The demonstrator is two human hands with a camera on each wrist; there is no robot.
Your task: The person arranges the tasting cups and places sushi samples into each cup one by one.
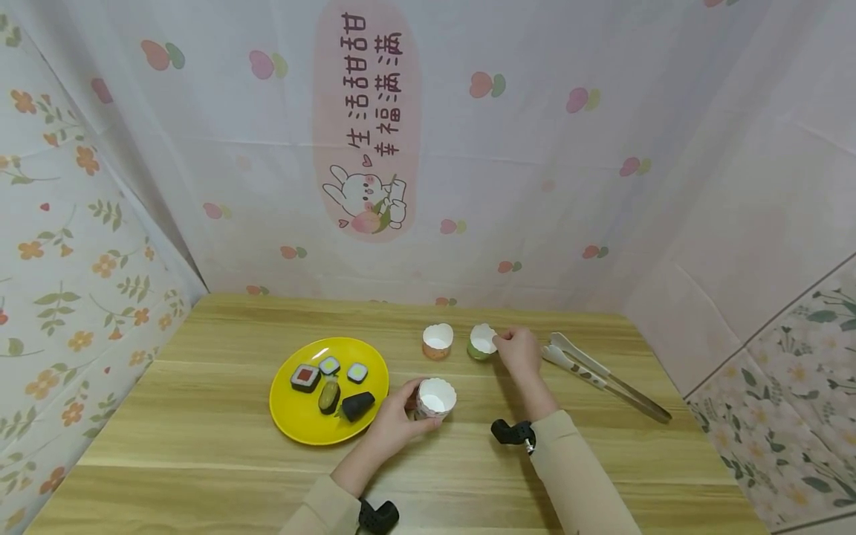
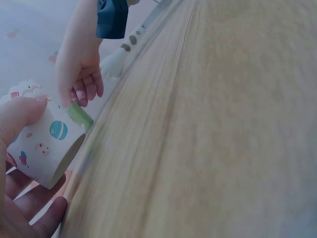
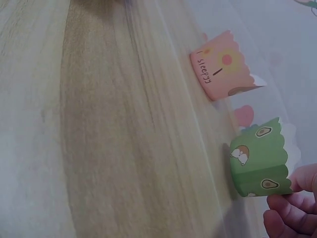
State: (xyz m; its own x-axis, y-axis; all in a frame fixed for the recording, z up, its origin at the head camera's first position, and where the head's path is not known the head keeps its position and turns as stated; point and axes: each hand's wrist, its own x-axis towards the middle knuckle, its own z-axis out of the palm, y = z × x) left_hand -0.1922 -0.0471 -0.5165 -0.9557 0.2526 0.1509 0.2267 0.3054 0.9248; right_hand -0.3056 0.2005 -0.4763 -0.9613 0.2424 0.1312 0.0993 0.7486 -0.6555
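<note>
My left hand [image 1: 396, 417] grips a white paper baking cup [image 1: 436, 398] with a scalloped rim; in the left wrist view this cup [image 2: 47, 141] shows small printed pictures, thumb on one side and fingers on the other. Farther back, my right hand [image 1: 521, 355] pinches the rim of a green paper baking cup [image 1: 481, 343]. The right wrist view shows avocado prints on the green cup [image 3: 260, 161], with thumb and fingertips at its scalloped edge. An orange-pink baking cup [image 1: 438, 343] stands upright to the left of the green one.
To the left lies a yellow plate [image 1: 287, 416] bearing several sushi pieces, among them a dark cone-shaped roll [image 1: 357, 406]. Metal tongs [image 1: 605, 379] with pale, spotted tips rest at the right of the wooden table [image 1: 200, 461]. A printed curtain [image 1: 535, 186] hangs behind the table.
</note>
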